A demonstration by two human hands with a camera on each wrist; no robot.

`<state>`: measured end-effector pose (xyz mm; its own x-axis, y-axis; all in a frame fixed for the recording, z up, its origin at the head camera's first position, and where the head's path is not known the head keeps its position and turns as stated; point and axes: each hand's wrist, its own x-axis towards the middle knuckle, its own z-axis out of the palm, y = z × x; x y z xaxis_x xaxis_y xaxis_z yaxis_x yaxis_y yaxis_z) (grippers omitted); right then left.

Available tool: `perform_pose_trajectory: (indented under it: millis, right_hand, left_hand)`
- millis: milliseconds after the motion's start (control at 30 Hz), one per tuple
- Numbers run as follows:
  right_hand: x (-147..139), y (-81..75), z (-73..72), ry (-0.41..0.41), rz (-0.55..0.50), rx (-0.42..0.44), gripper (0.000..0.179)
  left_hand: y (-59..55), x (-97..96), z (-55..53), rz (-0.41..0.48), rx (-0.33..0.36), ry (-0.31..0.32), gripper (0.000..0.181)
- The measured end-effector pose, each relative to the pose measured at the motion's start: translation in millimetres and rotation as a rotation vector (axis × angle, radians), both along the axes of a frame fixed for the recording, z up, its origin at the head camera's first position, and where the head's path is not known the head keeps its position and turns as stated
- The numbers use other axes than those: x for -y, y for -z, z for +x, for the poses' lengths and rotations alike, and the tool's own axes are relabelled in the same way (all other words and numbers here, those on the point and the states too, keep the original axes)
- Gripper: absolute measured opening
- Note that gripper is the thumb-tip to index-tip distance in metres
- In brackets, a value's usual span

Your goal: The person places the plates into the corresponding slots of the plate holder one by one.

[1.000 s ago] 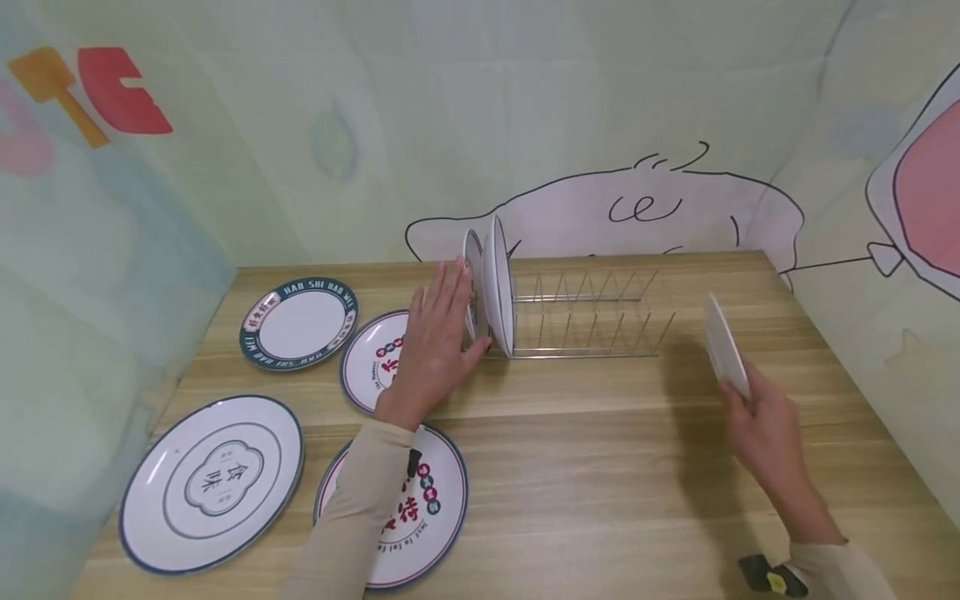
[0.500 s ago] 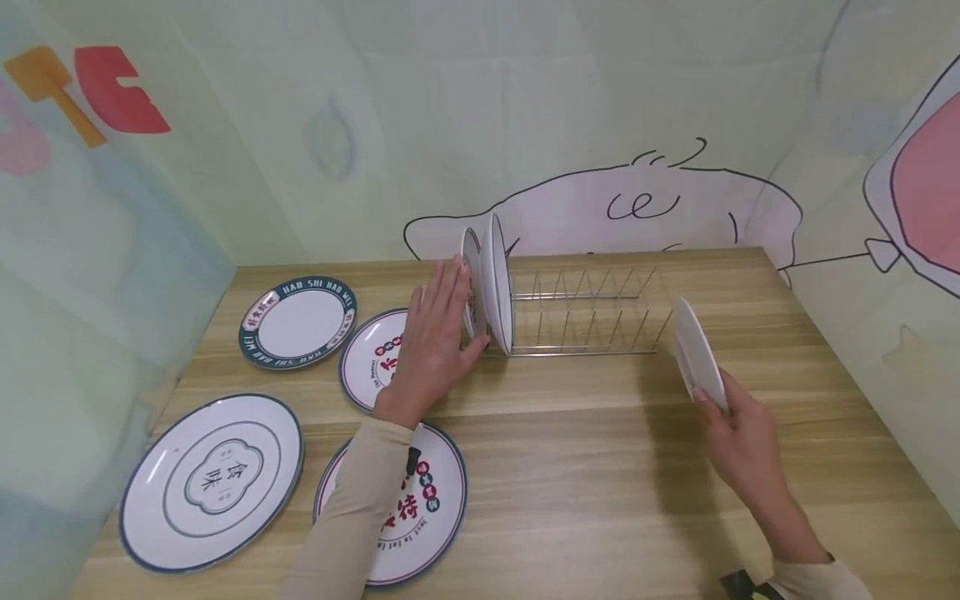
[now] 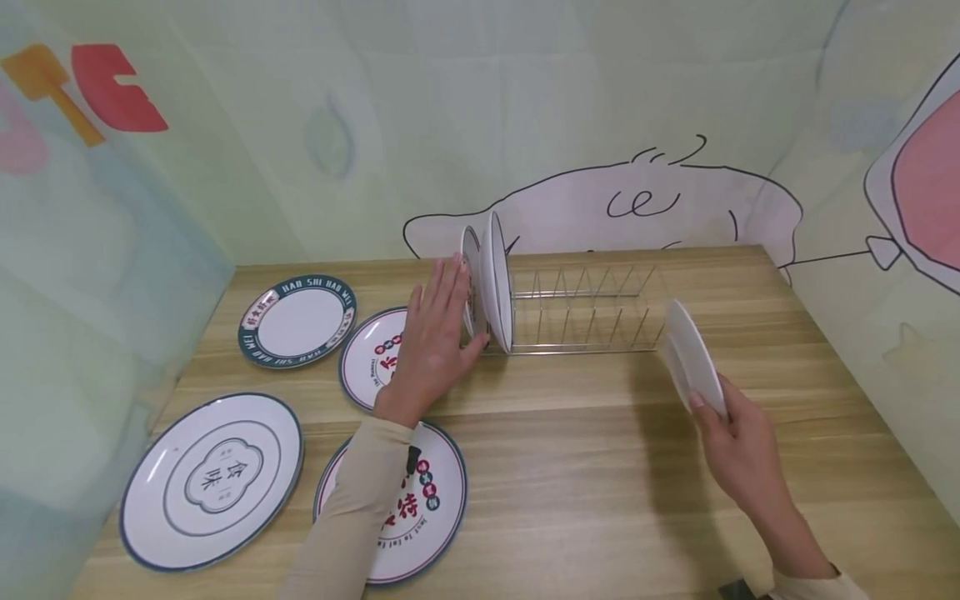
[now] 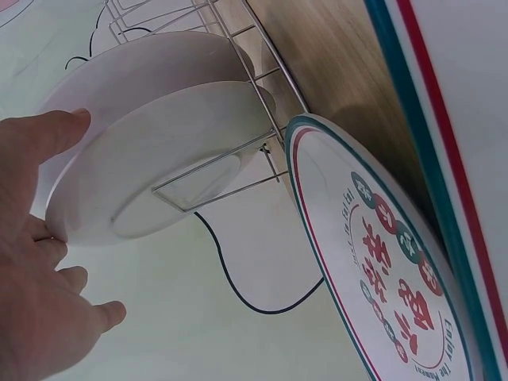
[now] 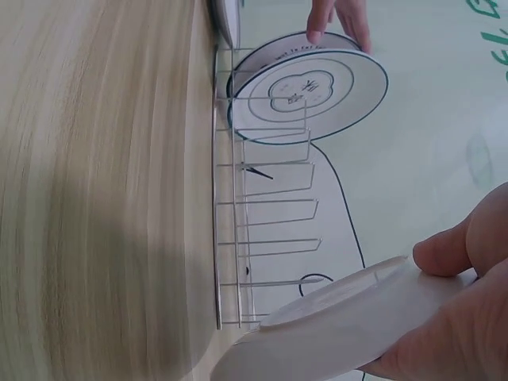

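My left hand rests with extended fingers against the outer side of the leftmost upright plate, its thumb at the rim. A larger white plate with a blue rim stands just to the right. Both stand at the left end of a wire plate rack. My right hand pinches a white plate by its near edge, thumb on one face and fingers on the other. That plate is held on edge, slightly tilted, above the table just off the rack's right end.
On the left of the wooden table lie a teal-rimmed plate, a large blue-rimmed plate, a red-lettered plate and another red-lettered plate partly under my left sleeve. A printed cloth backdrop stands behind.
My right hand has carried its plate leftward, from well right of the rack to just beside its right end. My left hand has stayed at the upright plates.
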<state>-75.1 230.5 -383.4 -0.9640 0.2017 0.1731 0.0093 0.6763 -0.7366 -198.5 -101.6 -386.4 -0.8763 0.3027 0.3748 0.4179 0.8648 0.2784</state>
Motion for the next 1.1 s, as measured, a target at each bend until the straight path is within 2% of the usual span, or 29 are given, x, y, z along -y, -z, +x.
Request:
perform_pose_trajectory:
  millis: [233,567,867,1100]
  right_hand:
    - [11,-3.2,3.1,-0.054,-0.034,0.005,0.041]
    - [32,-1.8,2.6,-0.082,-0.087,0.015,0.039]
    - [43,-3.1,2.8,-0.124,-0.140,0.066,0.041]
    - [51,-2.7,2.7,-0.151,-0.154,0.038,0.039]
  left_hand:
    - [-0.4,-0.1,-0.4,-0.006,0.003,-0.001,0.095]
    - [-0.9,-0.2,0.6,0.006,0.009,0.003,0.095]
    - [-0.4,-1.2,0.2,-0.001,0.013,0.000,0.096]
    - [-0.4,-0.8,0.3,-0.002,0.019,-0.004,0.096]
